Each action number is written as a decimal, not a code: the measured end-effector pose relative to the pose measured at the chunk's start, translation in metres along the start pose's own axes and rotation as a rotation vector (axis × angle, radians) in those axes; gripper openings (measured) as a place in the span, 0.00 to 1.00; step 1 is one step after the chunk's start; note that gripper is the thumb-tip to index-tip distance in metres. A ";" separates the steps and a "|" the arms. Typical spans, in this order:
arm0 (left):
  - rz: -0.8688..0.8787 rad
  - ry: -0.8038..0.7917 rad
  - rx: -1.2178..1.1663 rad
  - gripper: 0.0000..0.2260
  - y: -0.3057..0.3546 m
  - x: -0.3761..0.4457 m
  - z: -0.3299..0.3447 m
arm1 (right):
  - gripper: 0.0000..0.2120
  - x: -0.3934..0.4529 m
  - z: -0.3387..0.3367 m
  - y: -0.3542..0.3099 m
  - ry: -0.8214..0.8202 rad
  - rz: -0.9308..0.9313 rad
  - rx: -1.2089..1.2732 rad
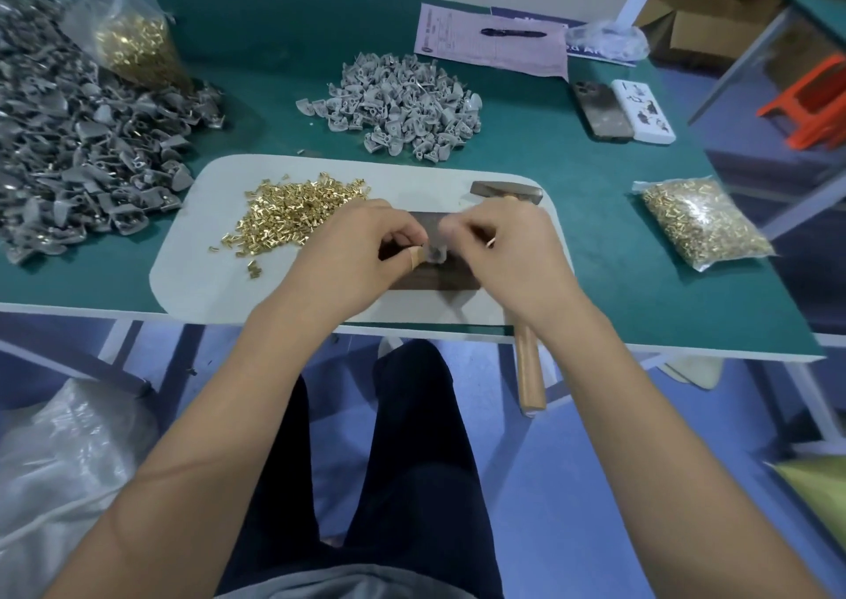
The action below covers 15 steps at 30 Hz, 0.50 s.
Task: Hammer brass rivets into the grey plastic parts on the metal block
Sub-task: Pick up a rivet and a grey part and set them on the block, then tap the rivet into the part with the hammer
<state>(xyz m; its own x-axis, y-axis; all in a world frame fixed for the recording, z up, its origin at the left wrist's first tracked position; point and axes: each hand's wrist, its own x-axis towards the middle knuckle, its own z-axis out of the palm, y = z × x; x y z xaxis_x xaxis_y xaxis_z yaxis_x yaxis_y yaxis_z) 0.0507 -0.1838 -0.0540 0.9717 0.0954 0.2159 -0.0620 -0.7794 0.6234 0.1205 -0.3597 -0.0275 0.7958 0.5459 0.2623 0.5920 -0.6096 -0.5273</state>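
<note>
Both hands meet over the dark metal block [430,278] on the white mat [206,259]. My left hand [348,250] pinches a small grey plastic part [434,252] against the block. My right hand [503,250] has its fingers curled at the same part, blurred, with a brass rivet [490,243] sticking out between its fingers. Loose brass rivets [293,209] lie heaped on the mat to the left. The hammer lies under my right hand, its head [506,192] behind the block and its wooden handle [530,376] hanging over the table edge.
A pile of light grey parts [403,104] sits behind the mat and a bigger, darker heap [78,140] fills the left. Bags of rivets stand at back left [137,44] and at right [702,225]. Two phones [625,110], a paper and a pen [512,32] lie at the back right.
</note>
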 end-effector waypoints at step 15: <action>-0.031 0.216 0.088 0.02 0.010 -0.008 0.018 | 0.10 -0.003 -0.024 0.064 -0.068 0.442 -0.102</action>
<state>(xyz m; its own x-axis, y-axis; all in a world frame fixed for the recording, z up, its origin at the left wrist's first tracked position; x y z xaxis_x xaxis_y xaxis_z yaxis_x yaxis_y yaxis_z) 0.0462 -0.2040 -0.0631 0.9010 0.2431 0.3593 -0.0036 -0.8239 0.5667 0.1593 -0.4140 -0.0419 0.9665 0.2554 -0.0255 0.2100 -0.8442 -0.4931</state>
